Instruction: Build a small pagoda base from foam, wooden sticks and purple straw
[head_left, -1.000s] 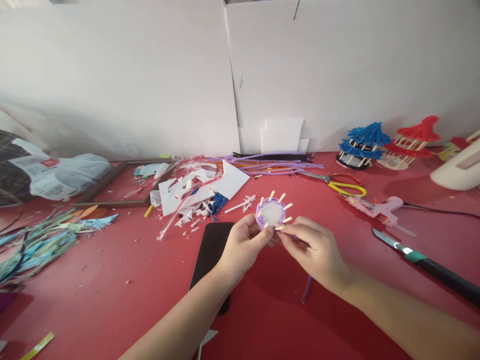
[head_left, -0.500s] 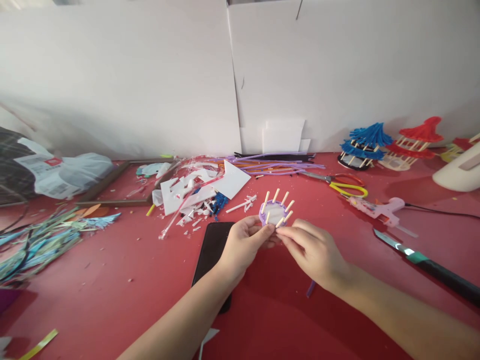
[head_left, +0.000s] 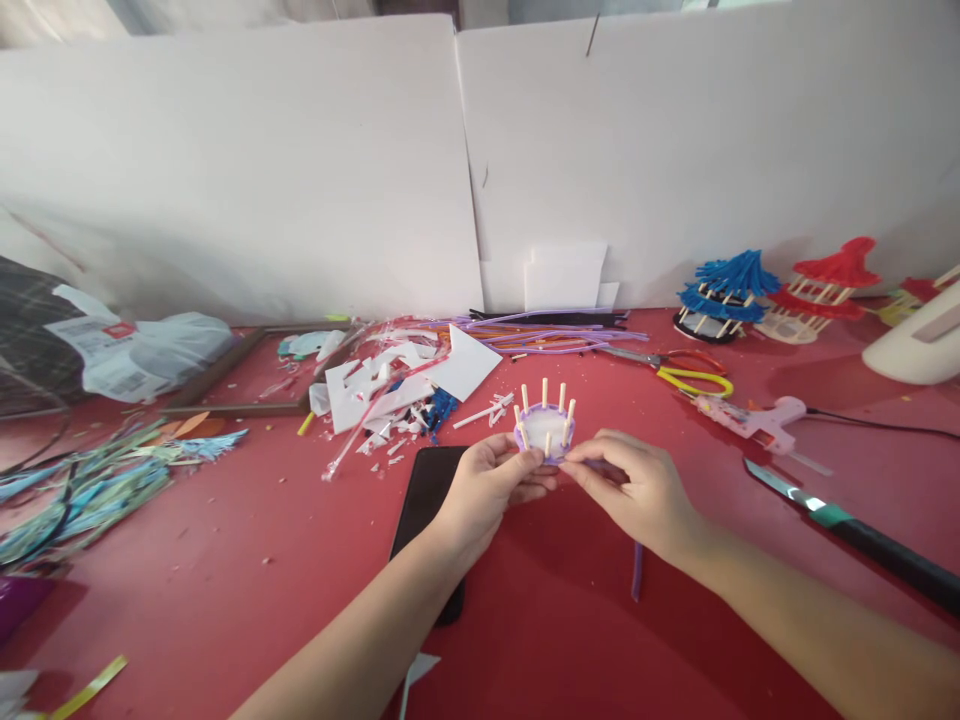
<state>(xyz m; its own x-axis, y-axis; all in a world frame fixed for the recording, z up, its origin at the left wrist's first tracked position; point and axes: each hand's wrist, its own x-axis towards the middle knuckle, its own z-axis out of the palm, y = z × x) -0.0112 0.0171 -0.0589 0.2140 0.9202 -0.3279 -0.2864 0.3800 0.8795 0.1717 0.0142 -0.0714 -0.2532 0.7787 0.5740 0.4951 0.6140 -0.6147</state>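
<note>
My left hand (head_left: 499, 480) grips the near left edge of a small round white base (head_left: 545, 430). Purple pipe cleaner edges that base, and several short wooden sticks (head_left: 545, 393) stand upright around its rim. At the base's near right edge, my right hand (head_left: 626, 485) pinches a purple pipe cleaner (head_left: 637, 572). Its loose end hangs down below the right hand, while the part inside the fingers is hidden. Under my left wrist lies a black phone (head_left: 420, 500) on the red table (head_left: 247, 620).
Paper scraps (head_left: 390, 380) and a bundle of pipe cleaners (head_left: 547, 330) lie behind the hands. To the right are scissors (head_left: 690, 375), a pink glue gun (head_left: 765, 420) and a utility knife (head_left: 847, 520). Blue (head_left: 727, 295) and red (head_left: 825, 290) pagoda models stand farther back.
The base has tipped from leaning right to nearly level, its sticks now upright. My right hand has moved slightly right, and the hanging purple end shows more. The view has tilted slightly up.
</note>
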